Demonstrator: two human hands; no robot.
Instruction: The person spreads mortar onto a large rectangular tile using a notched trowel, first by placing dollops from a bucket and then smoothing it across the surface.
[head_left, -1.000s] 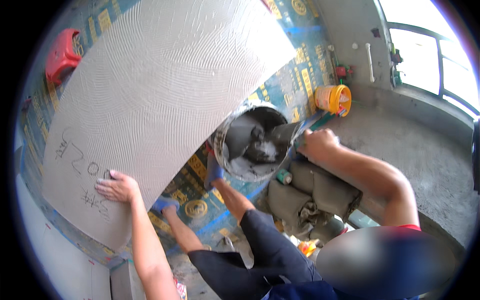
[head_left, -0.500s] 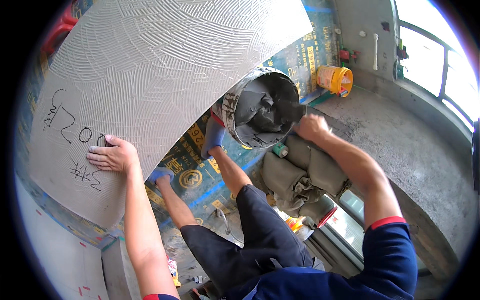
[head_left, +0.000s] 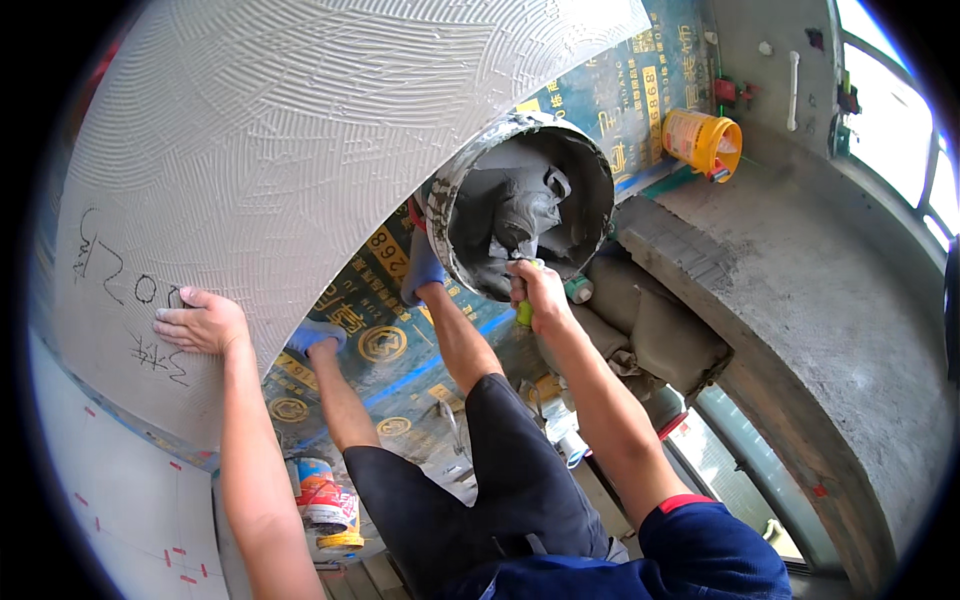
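Note:
A large slab [head_left: 270, 180], coated with grey adhesive combed into ridges, fills the upper left. My left hand [head_left: 203, 323] lies flat on its lower part, fingers stretched out, beside black handwritten marks. Against the slab's right edge stands a bucket [head_left: 440, 238] smeared with mortar. My right hand [head_left: 541, 296] is at the bucket's near rim, wrapped round the green handle of a trowel [head_left: 524, 313]. The trowel's blade reaches into the dark grey mortar [head_left: 524, 208] and is mostly hidden by it. A lump of mortar is heaped up there.
A yellow bucket [head_left: 690, 138] lies tipped near the far wall. Filled grey sacks [head_left: 675, 335] rest right of my legs, beside a raised concrete ledge [head_left: 800, 290]. Patterned sheeting [head_left: 385, 345] covers the floor. Several colourful containers [head_left: 325, 500] stand at lower left.
My right hand has moved from the bucket's right side to its near rim, bringing the trowel into the mortar, which is now heaped. My left hand stays on the slab. The view has shifted.

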